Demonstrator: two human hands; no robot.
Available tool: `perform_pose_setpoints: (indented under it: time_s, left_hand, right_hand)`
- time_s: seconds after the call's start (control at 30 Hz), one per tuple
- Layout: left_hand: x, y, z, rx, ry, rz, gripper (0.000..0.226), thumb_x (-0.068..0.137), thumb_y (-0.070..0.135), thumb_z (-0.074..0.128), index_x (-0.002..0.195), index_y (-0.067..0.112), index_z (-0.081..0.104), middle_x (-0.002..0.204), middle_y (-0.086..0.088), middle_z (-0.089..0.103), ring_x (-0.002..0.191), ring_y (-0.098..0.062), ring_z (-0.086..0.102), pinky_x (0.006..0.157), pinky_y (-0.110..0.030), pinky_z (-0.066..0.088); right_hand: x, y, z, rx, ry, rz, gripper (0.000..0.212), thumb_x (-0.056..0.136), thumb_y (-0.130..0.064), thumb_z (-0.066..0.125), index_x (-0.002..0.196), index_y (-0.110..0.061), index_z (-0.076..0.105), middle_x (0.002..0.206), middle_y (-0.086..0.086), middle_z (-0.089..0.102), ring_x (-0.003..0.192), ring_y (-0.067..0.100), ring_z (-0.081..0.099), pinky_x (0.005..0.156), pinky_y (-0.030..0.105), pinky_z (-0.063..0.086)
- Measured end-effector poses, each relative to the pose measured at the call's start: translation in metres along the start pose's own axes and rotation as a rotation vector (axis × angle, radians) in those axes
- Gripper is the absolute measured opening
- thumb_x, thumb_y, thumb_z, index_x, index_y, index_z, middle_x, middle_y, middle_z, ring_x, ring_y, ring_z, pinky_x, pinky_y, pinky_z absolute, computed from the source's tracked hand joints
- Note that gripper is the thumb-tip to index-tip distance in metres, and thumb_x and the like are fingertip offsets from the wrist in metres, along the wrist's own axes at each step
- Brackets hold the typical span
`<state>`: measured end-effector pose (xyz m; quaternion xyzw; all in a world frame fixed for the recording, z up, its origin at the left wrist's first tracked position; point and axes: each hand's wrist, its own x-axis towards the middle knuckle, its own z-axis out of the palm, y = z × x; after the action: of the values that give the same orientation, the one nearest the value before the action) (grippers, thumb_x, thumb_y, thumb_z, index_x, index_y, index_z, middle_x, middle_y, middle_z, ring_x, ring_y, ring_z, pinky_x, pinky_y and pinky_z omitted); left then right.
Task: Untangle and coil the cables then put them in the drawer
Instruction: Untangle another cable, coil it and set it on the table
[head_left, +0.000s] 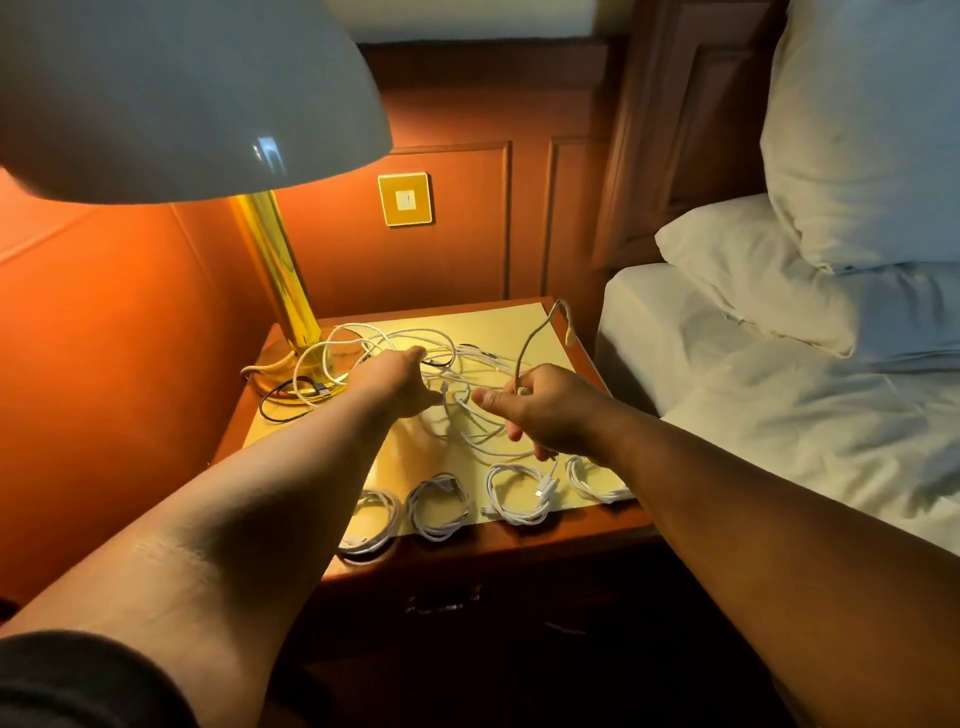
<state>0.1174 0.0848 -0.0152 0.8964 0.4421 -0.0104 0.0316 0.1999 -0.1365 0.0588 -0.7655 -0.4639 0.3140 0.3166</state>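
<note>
**Two hands in the cable tangle beside the lamp**

The right hand (540, 410) pinches a beige cable (540, 332) that arcs up toward 1 o'clock. The left hand (400, 382) reaches into the loose white cables (415, 343); its fingers are hidden, so its grip cannot be told. Four coiled cables (439, 506) sit in a row at 6 o'clock along the tabletop (488, 545) front edge. The brass lamp (283, 291) stands at 10 o'clock, its base ringed by white loops and a black cable (283, 402). The drawer (441, 603) below is closed. A bed (779, 374) with pillows lies at 3 o'clock.
</note>
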Motion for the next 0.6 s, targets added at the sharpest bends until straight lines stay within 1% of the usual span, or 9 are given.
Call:
perform_pose_setpoints:
  time_s: [0.1,0.17,0.23,0.3,0.37,0.4,0.47,0.53,0.6]
  left_hand:
    - [-0.023,0.005,-0.030,-0.012,0.062,-0.019,0.056,0.089,0.046,0.063,0.139,0.026,0.047,0.122,-0.006,0.064,0.102,-0.027,0.064,0.076,-0.036,0.060]
    - [-0.043,0.013,-0.053,-0.191,0.058,-0.013,0.037,0.095,0.043,0.057,0.119,0.017,0.063,0.101,-0.005,0.068,0.087,-0.022,0.065,0.073,-0.034,0.058]
    - [-0.072,0.024,-0.078,-0.552,-0.116,0.043,0.046,0.098,0.051,0.047,0.104,0.012,0.071,0.087,-0.005,0.069,0.078,-0.019,0.065,0.068,-0.030,0.052]
    - [-0.109,0.034,-0.102,-0.796,-0.347,0.173,0.057,0.097,0.061,0.038,0.103,0.016,0.072,0.096,-0.005,0.072,0.090,-0.020,0.067,0.077,-0.033,0.048]
    - [-0.144,0.041,-0.118,-0.932,-0.454,0.323,0.050,0.098,0.056,0.040,0.102,0.016,0.070,0.105,-0.004,0.071,0.102,-0.021,0.065,0.089,-0.039,0.048]
    - [-0.160,0.043,-0.124,-1.016,-0.466,0.368,0.045,0.099,0.050,0.042,0.098,0.014,0.069,0.101,-0.005,0.070,0.101,-0.022,0.064,0.091,-0.040,0.047]
    - [-0.191,0.047,-0.134,-1.203,-0.429,0.384,0.035,0.102,0.038,0.046,0.088,0.011,0.064,0.080,-0.004,0.064,0.084,-0.021,0.063,0.081,-0.037,0.049]
    - [-0.217,0.050,-0.142,-1.332,-0.322,0.323,0.031,0.103,0.031,0.046,0.082,0.012,0.056,0.063,0.000,0.051,0.065,-0.018,0.054,0.066,-0.032,0.046]
    - [-0.240,0.048,-0.146,-1.386,-0.220,0.247,0.033,0.104,0.031,0.043,0.077,0.015,0.051,0.058,0.003,0.039,0.055,-0.015,0.040,0.053,-0.027,0.036]
  right_hand:
    - [-0.011,-0.011,0.002,-0.125,-0.017,0.035,0.049,0.093,-0.055,0.054,0.106,-0.008,0.061,0.095,0.012,0.068,0.078,0.022,0.063,0.071,0.038,0.056]
    - [-0.021,-0.018,0.005,-0.177,-0.002,0.034,0.053,0.095,-0.053,0.053,0.119,-0.007,0.058,0.102,0.009,0.065,0.088,0.023,0.063,0.073,0.038,0.054]
    - [-0.031,-0.025,0.010,-0.245,0.000,0.024,0.051,0.097,-0.049,0.053,0.128,-0.008,0.055,0.110,0.008,0.062,0.092,0.021,0.058,0.074,0.033,0.048]
    - [-0.046,-0.033,0.016,-0.352,-0.044,0.016,0.045,0.098,-0.046,0.052,0.128,-0.012,0.055,0.119,0.008,0.062,0.098,0.019,0.058,0.081,0.032,0.045]
    - [-0.061,-0.039,0.024,-0.360,-0.117,0.002,0.035,0.098,-0.043,0.054,0.115,-0.012,0.057,0.111,0.009,0.065,0.089,0.016,0.062,0.076,0.030,0.048]
    - [-0.071,-0.043,0.027,-0.322,-0.144,0.002,0.032,0.097,-0.040,0.057,0.111,-0.011,0.057,0.100,0.010,0.066,0.078,0.015,0.062,0.067,0.028,0.050]
    - [-0.092,-0.053,0.032,-0.258,-0.160,-0.044,0.038,0.094,-0.038,0.063,0.119,-0.011,0.054,0.091,0.010,0.067,0.067,0.018,0.063,0.059,0.026,0.052]
    - [-0.112,-0.058,0.034,-0.178,-0.219,-0.081,0.053,0.090,-0.041,0.068,0.130,-0.010,0.053,0.110,0.014,0.067,0.078,0.020,0.068,0.064,0.026,0.056]
    - [-0.135,-0.061,0.034,0.069,-0.300,-0.065,0.058,0.090,-0.034,0.068,0.142,-0.018,0.045,0.133,0.013,0.058,0.084,0.016,0.069,0.059,0.020,0.054]
